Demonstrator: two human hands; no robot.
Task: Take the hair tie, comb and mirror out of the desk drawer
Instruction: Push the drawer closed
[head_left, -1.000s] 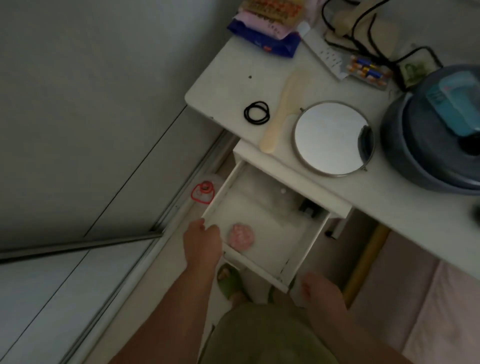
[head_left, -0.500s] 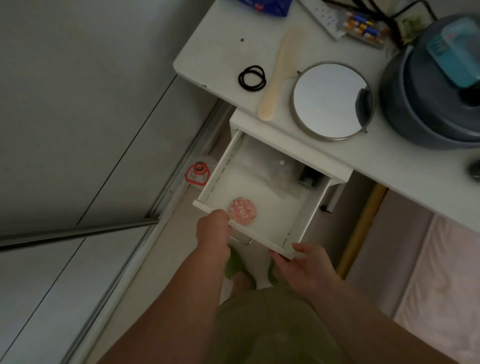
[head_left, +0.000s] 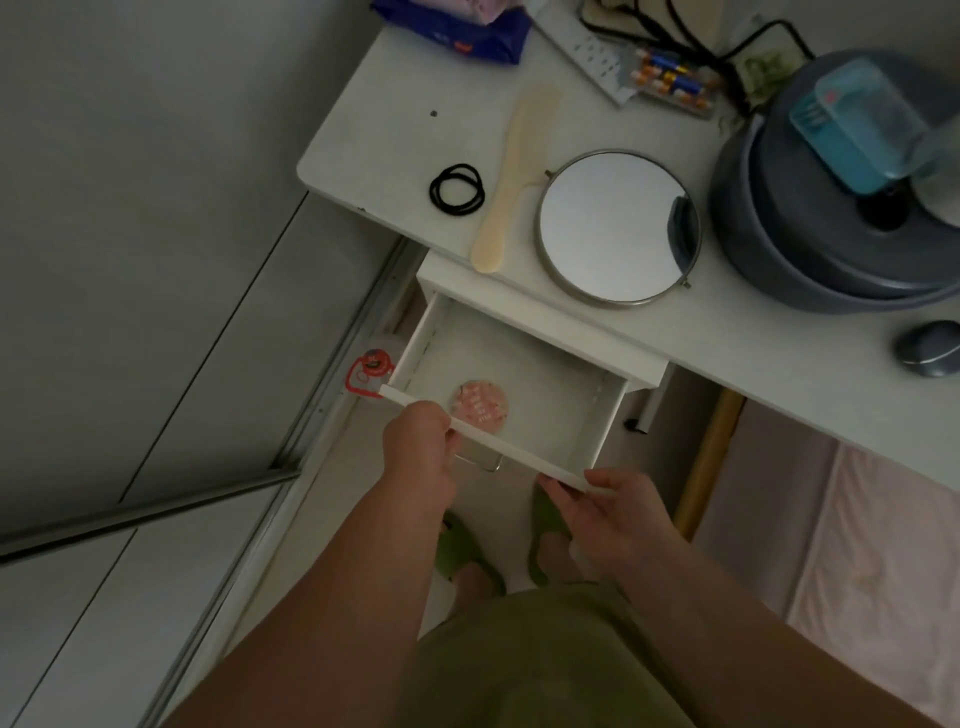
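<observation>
Hands meet the front panel of the white open drawer, which juts toward the person from under the white desk. The left hand has its fingers curled over the panel's top edge left of centre, just above the metal pull handle; the right hand pinches the panel's right corner between thumb and fingers. Neither holds anything else.

All three task things already lie on the desk, far of both hands. From left to right: the black looped hair tie, the cream plastic comb with its long axis running near to far and its handle end toward the drawer, and the round metal-rimmed mirror lying face up, close beside the comb. The left hand is nearer the tie and comb, the right nearer the mirror.

The drawer holds only a round pink disc near the front; its pale printing is too blurred to read. The removal looks finished, so pushing the drawer away, straight under the desk, seems the likely next move.
</observation>
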